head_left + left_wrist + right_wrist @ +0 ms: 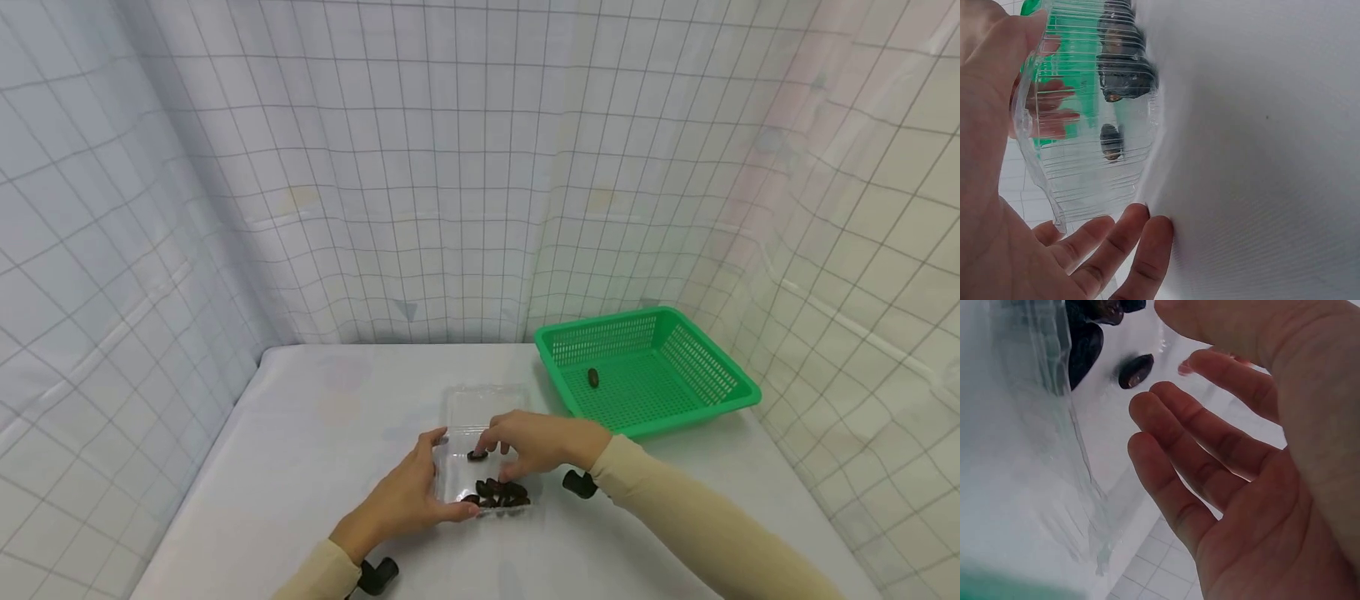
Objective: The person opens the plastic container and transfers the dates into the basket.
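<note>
A clear plastic clamshell box (454, 475) lies on the table with its lid (486, 406) folded open to the back. Several dark, wrinkled dates (502, 492) crowd its near side, and a single date (1136, 371) lies apart farther back. My left hand (408, 492) holds the box by its left side, thumb at the near edge and fingers toward the back. Over the box is my right hand (536, 442), its bent fingers close to the single date. In the right wrist view, a gap shows between that date and the fingertips (1145, 407).
A green plastic basket (720, 400) stands at the back right of the white table (315, 442), with one date (593, 377) inside. Grid-patterned white curtains (420, 167) close off the back and both sides.
</note>
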The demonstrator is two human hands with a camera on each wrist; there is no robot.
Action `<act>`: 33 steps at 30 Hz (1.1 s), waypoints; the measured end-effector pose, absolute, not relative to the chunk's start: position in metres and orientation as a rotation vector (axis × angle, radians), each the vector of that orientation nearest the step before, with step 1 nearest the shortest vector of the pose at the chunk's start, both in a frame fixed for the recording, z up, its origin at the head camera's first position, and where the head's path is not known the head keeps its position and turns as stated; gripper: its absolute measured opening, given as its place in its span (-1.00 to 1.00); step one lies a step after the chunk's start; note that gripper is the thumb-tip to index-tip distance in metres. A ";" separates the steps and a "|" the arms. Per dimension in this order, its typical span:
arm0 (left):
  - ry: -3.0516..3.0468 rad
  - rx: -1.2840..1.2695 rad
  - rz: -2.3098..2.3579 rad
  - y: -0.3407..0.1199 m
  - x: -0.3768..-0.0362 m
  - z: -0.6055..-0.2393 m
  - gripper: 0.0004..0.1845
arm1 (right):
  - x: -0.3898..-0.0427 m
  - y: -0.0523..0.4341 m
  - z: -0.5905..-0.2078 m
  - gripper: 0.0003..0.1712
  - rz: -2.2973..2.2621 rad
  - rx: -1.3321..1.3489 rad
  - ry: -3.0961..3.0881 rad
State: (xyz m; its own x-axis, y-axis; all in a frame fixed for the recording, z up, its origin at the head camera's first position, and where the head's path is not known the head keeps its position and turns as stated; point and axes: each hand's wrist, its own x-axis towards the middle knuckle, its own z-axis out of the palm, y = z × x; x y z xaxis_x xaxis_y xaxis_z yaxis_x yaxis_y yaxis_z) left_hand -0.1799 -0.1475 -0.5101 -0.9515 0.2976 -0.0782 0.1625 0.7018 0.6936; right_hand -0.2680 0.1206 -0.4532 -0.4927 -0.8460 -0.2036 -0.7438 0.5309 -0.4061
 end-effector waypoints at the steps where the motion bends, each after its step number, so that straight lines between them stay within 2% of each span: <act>1: 2.721 0.367 1.093 -0.148 -0.180 -0.511 0.47 | -0.268 0.118 -0.455 -0.48 -0.357 -1.316 2.386; 12: 2.647 0.386 1.221 -0.149 -0.182 -0.518 0.49 | -0.267 0.103 -0.467 -0.41 -0.246 -1.341 2.344; 22: 2.587 0.381 1.339 -0.152 -0.183 -0.523 0.47 | -0.261 0.098 -0.466 -0.43 -0.196 -1.363 2.336; 33: 2.576 0.368 1.378 -0.155 -0.183 -0.532 0.43 | -0.263 0.098 -0.470 -0.55 -0.206 -1.377 2.338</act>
